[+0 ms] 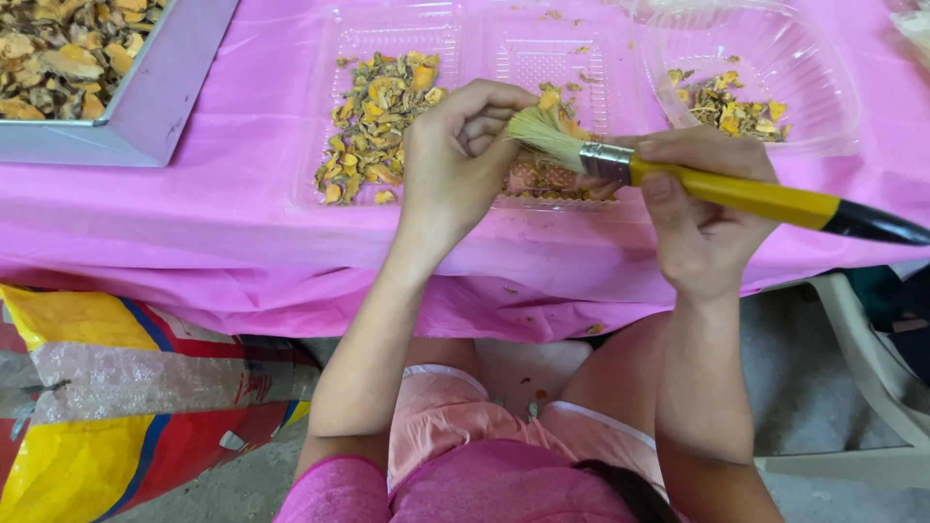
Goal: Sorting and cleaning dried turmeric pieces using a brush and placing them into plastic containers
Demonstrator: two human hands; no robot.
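Paintbrush with a yellow handle, black tip and pale bristles lies across my right hand, which is closed around the handle just behind the metal band, my thumb on top; the handle runs off to the right and the bristles point left. Those bristles touch a small orange dried piece that my left hand pinches between thumb and curled fingers, just above the near edge of a clear plastic tray. That tray sits on a pink tablecloth and has compartments side by side: the left one holds a heap of yellow and brown dried slices, and the next one to the right has only crumbs on its far part and a smaller patch of slices under my hands, partly hidden by them. Farther right, a second clear container with rounded corners holds a smaller scatter of the same dried pieces. At the far left a grey metal tray is heaped with more dried slices; only its corner shows. Below the table edge, to my near left, lies a woven sack in yellow, red and blue, and at the near right I see part of a white plastic chair on the concrete floor.
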